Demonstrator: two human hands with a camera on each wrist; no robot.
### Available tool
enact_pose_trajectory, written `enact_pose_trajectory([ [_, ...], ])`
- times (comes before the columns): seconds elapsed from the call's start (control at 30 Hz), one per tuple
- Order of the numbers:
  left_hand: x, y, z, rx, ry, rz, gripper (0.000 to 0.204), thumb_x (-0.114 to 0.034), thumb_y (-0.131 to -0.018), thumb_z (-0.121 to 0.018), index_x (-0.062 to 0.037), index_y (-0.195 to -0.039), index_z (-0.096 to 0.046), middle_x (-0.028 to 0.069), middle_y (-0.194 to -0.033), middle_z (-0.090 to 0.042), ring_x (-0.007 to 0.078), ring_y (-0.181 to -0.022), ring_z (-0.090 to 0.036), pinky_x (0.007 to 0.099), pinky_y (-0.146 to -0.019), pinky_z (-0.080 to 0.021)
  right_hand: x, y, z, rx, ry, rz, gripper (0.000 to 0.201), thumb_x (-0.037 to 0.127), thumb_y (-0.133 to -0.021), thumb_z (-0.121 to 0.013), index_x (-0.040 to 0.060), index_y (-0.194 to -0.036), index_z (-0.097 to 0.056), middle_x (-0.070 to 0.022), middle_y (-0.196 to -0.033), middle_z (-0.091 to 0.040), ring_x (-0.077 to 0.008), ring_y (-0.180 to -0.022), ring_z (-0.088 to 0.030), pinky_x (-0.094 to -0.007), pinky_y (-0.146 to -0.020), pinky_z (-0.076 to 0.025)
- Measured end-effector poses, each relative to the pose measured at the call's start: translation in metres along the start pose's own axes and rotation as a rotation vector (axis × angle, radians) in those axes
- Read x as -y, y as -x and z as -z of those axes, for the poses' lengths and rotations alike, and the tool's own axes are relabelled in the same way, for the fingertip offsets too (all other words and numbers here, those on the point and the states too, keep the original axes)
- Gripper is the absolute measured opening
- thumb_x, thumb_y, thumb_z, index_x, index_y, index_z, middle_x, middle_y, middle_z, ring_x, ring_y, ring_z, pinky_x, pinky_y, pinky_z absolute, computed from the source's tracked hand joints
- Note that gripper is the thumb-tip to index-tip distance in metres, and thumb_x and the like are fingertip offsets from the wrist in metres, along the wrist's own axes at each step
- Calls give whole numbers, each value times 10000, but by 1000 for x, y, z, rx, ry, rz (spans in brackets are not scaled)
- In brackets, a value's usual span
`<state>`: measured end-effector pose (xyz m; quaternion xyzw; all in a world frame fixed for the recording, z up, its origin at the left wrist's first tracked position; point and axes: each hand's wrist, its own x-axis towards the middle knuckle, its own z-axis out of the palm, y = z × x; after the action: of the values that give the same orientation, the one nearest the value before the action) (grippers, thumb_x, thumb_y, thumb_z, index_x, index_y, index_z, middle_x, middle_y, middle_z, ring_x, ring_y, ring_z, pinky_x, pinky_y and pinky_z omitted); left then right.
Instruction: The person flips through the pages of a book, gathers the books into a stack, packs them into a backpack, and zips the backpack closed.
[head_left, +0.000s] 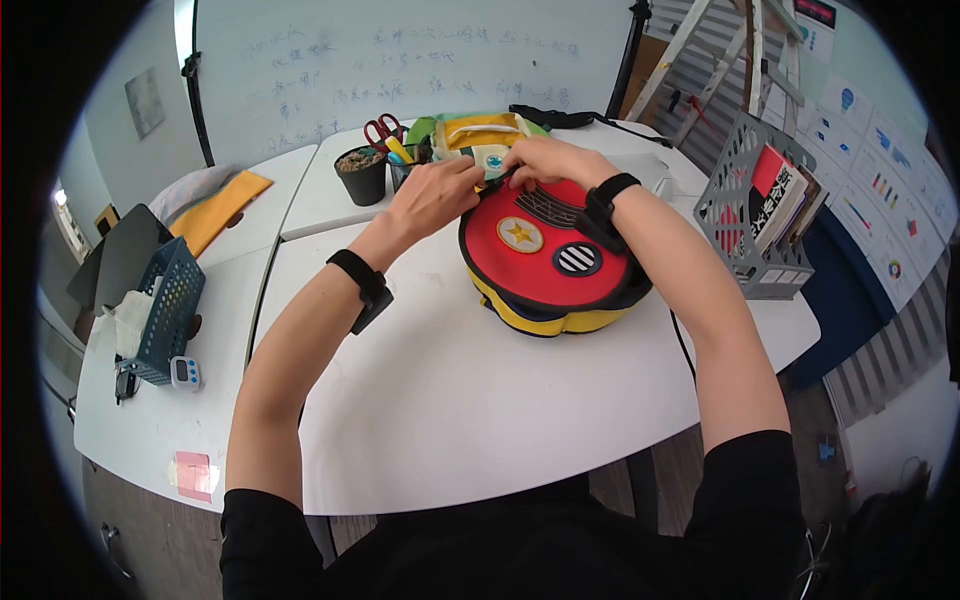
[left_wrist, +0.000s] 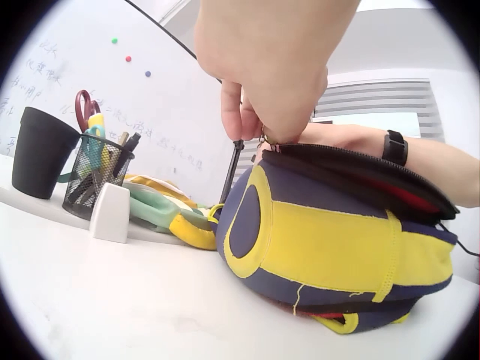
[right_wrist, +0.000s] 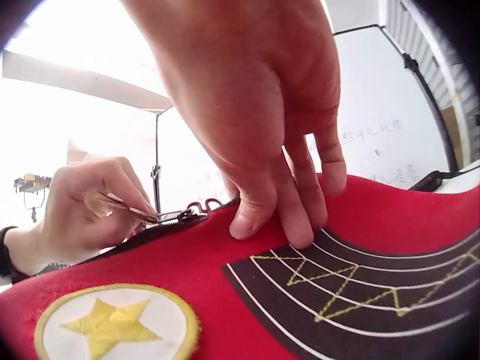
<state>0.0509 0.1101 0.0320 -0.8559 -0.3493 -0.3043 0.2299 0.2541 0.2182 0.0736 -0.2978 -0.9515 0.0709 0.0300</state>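
Observation:
A round bag with a red face [head_left: 545, 285] and yellow-and-navy sides [left_wrist: 322, 244] lies on the white table. At its far left edge, my left hand [head_left: 435, 195] pinches a zipper pull [right_wrist: 135, 210], with the fingers curled in the right wrist view. Beside the zipper, the thumb and fingers of my right hand [head_left: 555, 162] press on the red fabric [right_wrist: 390, 217], near a black patch [right_wrist: 360, 289] with white curved lines. A yellow star patch [right_wrist: 112, 326] is nearer the camera. In the left wrist view, my left hand [left_wrist: 274, 67] hides part of the zipper.
A black plant pot [head_left: 362, 183] and a mesh pen holder [left_wrist: 94, 176] with scissors stand at the back left. Behind the bag lies a green-and-yellow item [head_left: 480, 133]. A blue basket [head_left: 172, 310] sits left, a grey book rack [head_left: 750, 200] right.

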Motion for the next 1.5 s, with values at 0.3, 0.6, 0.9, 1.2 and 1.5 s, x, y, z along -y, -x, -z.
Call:
enact_pose_trajectory([
  [0.3, 11, 3, 20, 0, 142, 60, 94, -73, -734, -620, -26, -770, -548, 101, -723, -579, 295, -645, -594, 382, -581, -478, -12, -2, 17, -49, -49, -90, 214, 150, -874, -592, 21, -1029, -662, -97, -720, -690, -198, -714, -670, -332, -700, -495],
  [0.6, -69, 25, 45, 29, 298, 56, 112, 6, -663, -626, 5, -757, -566, 103, -687, -551, 265, -578, -583, 342, -550, -479, -30, -18, 14, -129, 3, -191, 246, 173, -874, -606, 31, -1070, -653, -91, -741, -694, -213, -700, -660, -351, -715, -480],
  [0.9, -91, 45, 42, 102, 852, 199, 109, -41, -852, -588, 27, -921, -637, 100, -805, -665, 173, -685, -666, 298, -636, -550, 63, 33, 27, 27, -225, 87, 278, 116, -799, -570, 60, -1066, -623, -73, -693, -649, -173, -674, -650, -315, -588, -481],
  [1.2, -39, 35, 13, 623, 923, 878, 680, -645, -890, -422, -17, -811, -669, 69, -674, -635, 146, -613, -630, 262, -550, -507, 142, 110, -32, 51, 253, 197, 236, 203, -763, -654, 60, -950, -650, -100, -698, -634, -280, -672, -639, -392, -609, -497],
  [1.5, -53, 26, -4, 541, 926, 819, 471, -442, -875, -574, 15, -803, -658, 81, -666, -642, 140, -565, -624, 261, -504, -501, 142, 120, -50, 34, 218, 216, 146, 190, -862, -624, 63, -791, -607, -80, -729, -611, -248, -743, -630, -391, -605, -437],
])
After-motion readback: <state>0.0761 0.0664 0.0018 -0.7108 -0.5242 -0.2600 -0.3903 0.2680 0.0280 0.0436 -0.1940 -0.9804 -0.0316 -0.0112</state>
